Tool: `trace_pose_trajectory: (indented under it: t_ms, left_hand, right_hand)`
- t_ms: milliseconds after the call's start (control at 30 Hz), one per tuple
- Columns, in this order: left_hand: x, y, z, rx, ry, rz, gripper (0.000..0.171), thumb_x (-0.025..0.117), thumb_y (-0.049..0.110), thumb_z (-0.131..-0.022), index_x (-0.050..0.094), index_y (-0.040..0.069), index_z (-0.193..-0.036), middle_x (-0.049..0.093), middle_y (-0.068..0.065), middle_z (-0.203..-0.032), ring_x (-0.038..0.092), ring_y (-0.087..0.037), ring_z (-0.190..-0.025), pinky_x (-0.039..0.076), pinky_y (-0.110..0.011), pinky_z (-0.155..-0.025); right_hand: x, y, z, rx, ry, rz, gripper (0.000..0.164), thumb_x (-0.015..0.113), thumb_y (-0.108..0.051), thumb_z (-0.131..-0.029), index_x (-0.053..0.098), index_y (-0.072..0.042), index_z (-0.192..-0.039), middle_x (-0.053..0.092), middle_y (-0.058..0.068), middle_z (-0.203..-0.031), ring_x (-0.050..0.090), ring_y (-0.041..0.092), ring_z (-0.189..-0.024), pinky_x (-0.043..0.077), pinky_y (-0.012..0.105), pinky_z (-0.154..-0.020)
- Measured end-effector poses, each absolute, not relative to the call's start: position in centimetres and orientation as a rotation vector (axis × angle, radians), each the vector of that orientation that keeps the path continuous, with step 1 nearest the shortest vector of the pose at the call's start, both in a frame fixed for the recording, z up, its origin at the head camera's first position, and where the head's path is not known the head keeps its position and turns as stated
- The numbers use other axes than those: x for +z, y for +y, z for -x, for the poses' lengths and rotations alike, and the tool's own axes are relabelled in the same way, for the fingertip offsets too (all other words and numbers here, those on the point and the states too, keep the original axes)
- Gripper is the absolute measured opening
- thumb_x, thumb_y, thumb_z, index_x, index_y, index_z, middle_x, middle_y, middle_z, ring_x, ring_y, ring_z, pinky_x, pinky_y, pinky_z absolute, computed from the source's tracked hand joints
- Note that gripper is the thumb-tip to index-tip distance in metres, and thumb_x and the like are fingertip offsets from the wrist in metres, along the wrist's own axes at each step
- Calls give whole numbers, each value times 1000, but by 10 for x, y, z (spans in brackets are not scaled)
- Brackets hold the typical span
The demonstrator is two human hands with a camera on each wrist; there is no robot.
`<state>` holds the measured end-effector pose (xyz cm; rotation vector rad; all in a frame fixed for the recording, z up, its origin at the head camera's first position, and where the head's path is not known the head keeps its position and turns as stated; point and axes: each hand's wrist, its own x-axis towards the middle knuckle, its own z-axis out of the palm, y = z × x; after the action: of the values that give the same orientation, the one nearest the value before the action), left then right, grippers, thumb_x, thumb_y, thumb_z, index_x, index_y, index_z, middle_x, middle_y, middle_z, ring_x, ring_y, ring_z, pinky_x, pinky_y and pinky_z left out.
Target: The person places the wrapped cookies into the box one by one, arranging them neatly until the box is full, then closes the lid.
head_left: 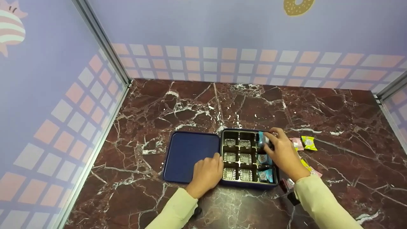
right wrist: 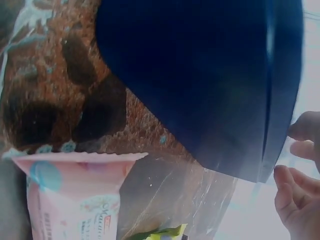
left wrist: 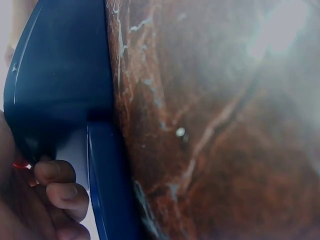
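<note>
left hand [head_left: 206,171] lies over the right edge of the lid [head_left: 182,152], its fingers curled beside the box [head_left: 248,184]; whether they grip its wall, i cannot tell. six cells just right of it show their floors. right hand [head_left: 284,156] pinches a blue packet [head_left: 261,140] at the far right cell. the step looks like seating that packet; next seems to call for easing the fingertips and lifting over the rim. a yellow packet [head_left: 308,142] lies just beyond that hand's right, while the table [head_left: 349,127] gives wide room farther right.
</note>
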<state>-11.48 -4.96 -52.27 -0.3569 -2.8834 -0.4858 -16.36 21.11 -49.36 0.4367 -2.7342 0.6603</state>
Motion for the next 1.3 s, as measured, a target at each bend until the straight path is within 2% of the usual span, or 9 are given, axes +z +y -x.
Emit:
trace_pose_trajectory:
  t_ms: [200,500,800,1300]
  left_hand:
    - [-522,-50,115,-502,-2905,360,29,41,29,-101,50,15,-77,57,-8,-55,52,-27,-44,33,-36,-40]
    - [-523,-50,115,-489,-2878,360,28,42,29,-101,55,13,-81,60,-9,-57,53,-28,-45,36,-38,-40]
    - [-523,-50,115,-491,-2885,361,29,40,29,-101,56,13,-83,61,-9,-58,52,-28,-45,36,-37,-41]
    - [-521,-50,115,-509,-2917,359,28,41,29,-101,52,14,-80,58,-8,-57,50,-26,-44,34,-35,-41]
  right_hand:
    - [-498,210,165,663,-2723,-468,25,73,-11,-84,68,0,-106,55,17,-118,63,30,-91,53,42,-74]
    - [-497,213,165,679,-2702,-441,22,74,-6,-81,68,2,-101,59,19,-111,59,37,-104,49,49,-90]
    - [-498,215,165,681,-2688,-438,19,74,-6,-82,68,2,-98,60,20,-108,58,37,-101,49,50,-89]
    - [-497,218,162,680,-2718,-359,24,71,-11,-85,67,1,-105,60,19,-110,59,37,-102,48,52,-87]
